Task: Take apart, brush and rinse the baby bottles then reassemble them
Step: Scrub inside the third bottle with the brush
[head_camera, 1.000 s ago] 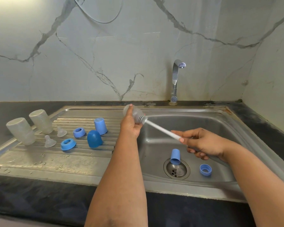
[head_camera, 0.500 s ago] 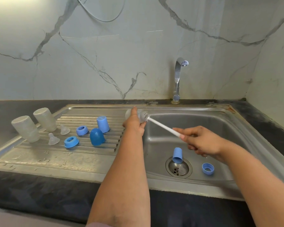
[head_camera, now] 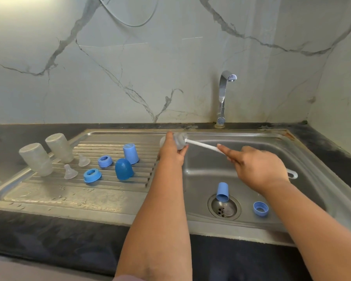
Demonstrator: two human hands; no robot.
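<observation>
steel sink (head_camera: 241, 171) below marble wall (head_camera: 130, 78)

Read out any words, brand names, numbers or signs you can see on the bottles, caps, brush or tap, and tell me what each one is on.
None: no readable text shows anywhere in this view.
The two upturned bottles on the draining board: frosted, no legible marks.
Bottle in the left hand: mostly hidden, nothing readable.
Blue caps and rings: plain.
Brush handle in the right hand: plain white.
Tap: no lettering visible.
</observation>
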